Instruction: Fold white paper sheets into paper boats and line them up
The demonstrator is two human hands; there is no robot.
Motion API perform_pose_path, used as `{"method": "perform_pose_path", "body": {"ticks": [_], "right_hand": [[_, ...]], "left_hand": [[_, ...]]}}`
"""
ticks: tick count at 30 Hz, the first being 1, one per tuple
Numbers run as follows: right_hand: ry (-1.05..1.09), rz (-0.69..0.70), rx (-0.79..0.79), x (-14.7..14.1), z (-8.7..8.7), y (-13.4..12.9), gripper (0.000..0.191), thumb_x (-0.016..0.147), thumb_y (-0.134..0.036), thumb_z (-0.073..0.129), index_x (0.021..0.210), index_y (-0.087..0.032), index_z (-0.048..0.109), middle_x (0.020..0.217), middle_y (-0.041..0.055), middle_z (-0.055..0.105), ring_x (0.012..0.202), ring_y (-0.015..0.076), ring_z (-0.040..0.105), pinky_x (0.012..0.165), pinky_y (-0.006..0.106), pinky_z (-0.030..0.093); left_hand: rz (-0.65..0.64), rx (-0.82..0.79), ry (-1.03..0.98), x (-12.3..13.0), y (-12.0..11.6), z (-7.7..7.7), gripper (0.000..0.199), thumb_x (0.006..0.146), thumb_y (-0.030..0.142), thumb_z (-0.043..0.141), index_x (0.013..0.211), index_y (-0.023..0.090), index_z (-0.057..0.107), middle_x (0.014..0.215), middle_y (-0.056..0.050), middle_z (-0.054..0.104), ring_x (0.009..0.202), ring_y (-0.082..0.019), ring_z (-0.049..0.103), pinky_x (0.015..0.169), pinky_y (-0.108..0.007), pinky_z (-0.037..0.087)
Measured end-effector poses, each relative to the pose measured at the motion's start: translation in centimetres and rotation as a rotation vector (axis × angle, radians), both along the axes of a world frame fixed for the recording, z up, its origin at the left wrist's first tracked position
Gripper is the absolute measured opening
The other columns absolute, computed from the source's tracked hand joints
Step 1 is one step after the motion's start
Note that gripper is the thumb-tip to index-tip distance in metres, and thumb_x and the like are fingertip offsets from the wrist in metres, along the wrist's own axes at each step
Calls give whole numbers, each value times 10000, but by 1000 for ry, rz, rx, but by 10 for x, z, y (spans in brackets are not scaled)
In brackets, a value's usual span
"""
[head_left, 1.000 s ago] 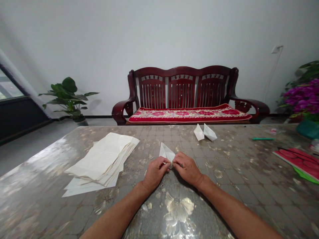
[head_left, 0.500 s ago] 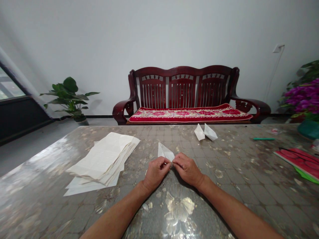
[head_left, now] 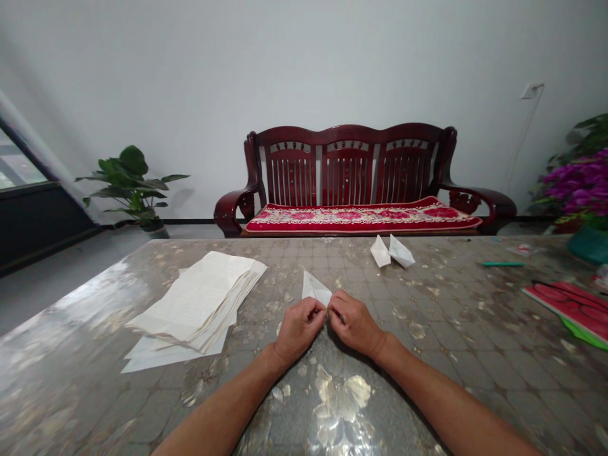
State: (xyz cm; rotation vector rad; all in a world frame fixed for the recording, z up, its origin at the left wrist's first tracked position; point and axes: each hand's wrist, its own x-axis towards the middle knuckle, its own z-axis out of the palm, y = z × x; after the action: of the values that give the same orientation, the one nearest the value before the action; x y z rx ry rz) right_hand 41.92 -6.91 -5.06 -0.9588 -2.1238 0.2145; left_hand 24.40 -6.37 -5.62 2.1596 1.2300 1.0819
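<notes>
A small piece of folded white paper (head_left: 314,288) points away from me above the middle of the table. My left hand (head_left: 300,322) pinches its near left part between thumb and fingertips. On the other side my right hand (head_left: 355,322) pinches the near right part, with its fingertips almost meeting those of the left. The paper's near edge is hidden behind my fingers. Farther back, to the right, two folded paper boats (head_left: 380,252) stand side by side.
On the left lies a stack of paper sheets (head_left: 194,301). To the right are a green pen (head_left: 502,264) and a red book (head_left: 565,301) with glasses (head_left: 582,296) on it. A wooden bench (head_left: 349,168) stands beyond the patterned table (head_left: 403,392).
Both hands stay nearly in place, still pinching the folded paper. Their fingertips have shifted very slightly, and the paper's tip sits a little differently.
</notes>
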Motion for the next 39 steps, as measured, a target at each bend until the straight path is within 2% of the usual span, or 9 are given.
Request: {"method": "perform_pose_path", "body": {"ticks": [4,11,15,20,25,32,39], "right_hand": [[5,27,23,0,0,1,175,831,-65,459,762,-212,525,782,28,523,758,167,504,681,262,420],[40,25,-66,6,4,0,170,907,-116,465,886,-209,605,873,44,589,853,175,557,796,299,467],[82,29,-86,10,2,-2,298,803,-53,519,1037,-210,615,995,64,597,971,198,561,873,336,484],[100,14,-84,10,-4,-1,438,714,5,506,1082,-210,609,1017,69,585,995,204,560,889,347,497],[133,-20,-69,8,-7,-1,506,696,4,518,1140,-225,593,1060,72,578,1037,212,552,919,370,495],[87,-70,-99,8,-8,-3,572,674,0,539,1189,-250,565,1082,62,551,1017,208,554,881,342,513],[11,-134,-35,8,-11,4,527,693,-40,597,1175,-255,591,1206,81,501,1035,214,563,904,359,504]], "left_hand": [[-16,-6,-24,1,-1,1,171,887,259,523,761,188,614,699,0,638,664,-127,593,647,-228,445],[30,-93,-86,2,0,0,170,889,274,535,772,192,628,689,12,648,660,-131,609,646,-232,459],[38,-84,-114,0,0,-2,130,876,244,554,785,192,631,711,18,647,645,-120,610,655,-228,471],[36,12,-96,-3,1,-5,45,843,213,605,847,202,649,810,8,669,698,-122,610,690,-233,484],[69,51,-32,-8,2,-6,116,821,203,621,935,212,636,865,13,651,630,-99,558,666,-229,480],[93,68,83,-11,0,-4,167,795,156,614,939,232,650,887,10,679,659,-119,579,670,-239,460],[125,51,142,-10,0,-6,163,839,181,597,976,248,654,862,26,709,674,-121,622,674,-228,455]]}}
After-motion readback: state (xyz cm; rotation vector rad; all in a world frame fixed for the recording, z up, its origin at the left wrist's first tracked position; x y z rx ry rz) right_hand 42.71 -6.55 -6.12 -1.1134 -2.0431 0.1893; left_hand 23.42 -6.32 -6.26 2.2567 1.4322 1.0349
